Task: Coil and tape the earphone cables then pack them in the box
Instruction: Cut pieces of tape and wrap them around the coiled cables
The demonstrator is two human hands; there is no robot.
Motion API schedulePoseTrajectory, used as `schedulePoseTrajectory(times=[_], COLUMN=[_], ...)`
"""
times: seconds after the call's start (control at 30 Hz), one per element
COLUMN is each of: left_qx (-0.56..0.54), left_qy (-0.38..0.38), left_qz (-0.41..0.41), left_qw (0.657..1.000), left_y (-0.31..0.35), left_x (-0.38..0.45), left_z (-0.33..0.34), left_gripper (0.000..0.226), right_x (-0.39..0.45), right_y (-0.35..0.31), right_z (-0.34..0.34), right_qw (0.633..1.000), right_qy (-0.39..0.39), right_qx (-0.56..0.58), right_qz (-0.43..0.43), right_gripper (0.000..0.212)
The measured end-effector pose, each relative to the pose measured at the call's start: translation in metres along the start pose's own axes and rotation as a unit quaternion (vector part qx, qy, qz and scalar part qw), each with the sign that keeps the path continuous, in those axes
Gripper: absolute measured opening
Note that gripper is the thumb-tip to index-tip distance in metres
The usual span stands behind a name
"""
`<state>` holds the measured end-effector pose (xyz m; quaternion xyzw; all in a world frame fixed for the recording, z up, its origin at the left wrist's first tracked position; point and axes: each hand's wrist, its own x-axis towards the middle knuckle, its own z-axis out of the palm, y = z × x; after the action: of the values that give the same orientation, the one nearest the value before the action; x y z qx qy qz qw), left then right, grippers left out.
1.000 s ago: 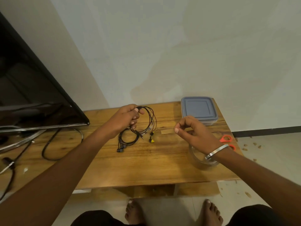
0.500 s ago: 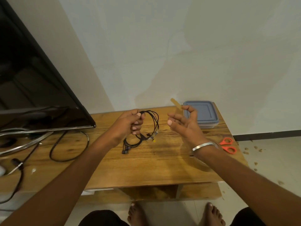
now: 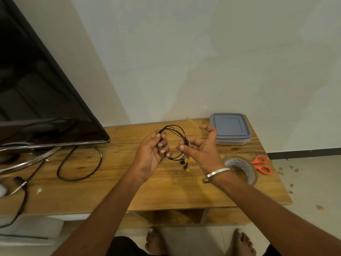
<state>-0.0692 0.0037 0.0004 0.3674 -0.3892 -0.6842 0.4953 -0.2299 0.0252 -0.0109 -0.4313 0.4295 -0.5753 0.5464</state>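
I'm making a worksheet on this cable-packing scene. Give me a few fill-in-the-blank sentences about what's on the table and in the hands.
1. The left hand grips the coiled ____ cable.
2. The box has its lid ____.
3. The scissors have ____ handles.
4. The tape roll lies between the right hand and the ____.

Missing words: earphone; on; orange; scissors

Black earphone cables [image 3: 177, 143] with a seemingly yellow tip, blue-grey box [image 3: 230, 128], orange scissors [image 3: 261, 165], brown wooden table [image 3: 166, 183].
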Motion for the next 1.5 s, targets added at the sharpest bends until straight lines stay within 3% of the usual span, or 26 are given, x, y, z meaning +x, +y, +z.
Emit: schedulePoseTrajectory(times=[0.23,0.33,0.53,0.67,0.77,0.97,1.17,1.4,1.5], left_qx=[0.048,0.126,0.251,0.286,0.297,0.403,0.438,0.491,0.527], left_qy=[0.046,0.049,0.065,0.024,-0.021,-0.043,-0.065,-0.069,-0.085], left_qz=[0.007,0.0,-0.014,0.014,0.066,0.075,0.071,0.083,0.089], left_qw=[0.998,0.991,0.966,0.958,0.952,0.911,0.894,0.864,0.841], left_y=[-0.015,-0.019,-0.018,-0.009,-0.004,-0.004,-0.006,-0.002,0.001], left_x=[-0.006,-0.006,0.006,0.005,0.001,0.004,0.007,0.007,0.005], left_z=[-0.005,-0.008,-0.02,-0.017,-0.011,-0.001,-0.009,-0.006,-0.002], left_gripper=[0.028,0.028,0.05,0.064,0.054,0.02,0.018,0.019,0.019], right_x=[0.001,0.002,0.002,0.004,0.006,0.006,0.008,0.012,0.014], right_y=[-0.01,-0.011,-0.013,-0.017,-0.017,-0.019,-0.02,-0.03,-0.034], right_z=[0.0,-0.002,-0.008,-0.013,-0.015,-0.018,-0.028,-0.034,-0.036], right_qw=[0.999,0.996,0.991,0.985,0.979,0.974,0.976,0.971,0.961], right_qy=[-0.005,-0.012,-0.038,-0.052,-0.066,-0.086,-0.12,-0.176,-0.191], right_qx=[-0.033,-0.073,-0.118,-0.155,-0.181,-0.2,-0.183,-0.137,-0.16], right_qz=[-0.035,-0.045,-0.053,-0.059,-0.061,-0.058,-0.014,0.085,0.118], right_gripper=[0.047,0.047,0.049,0.05,0.052,0.052,0.043,0.009,0.007])
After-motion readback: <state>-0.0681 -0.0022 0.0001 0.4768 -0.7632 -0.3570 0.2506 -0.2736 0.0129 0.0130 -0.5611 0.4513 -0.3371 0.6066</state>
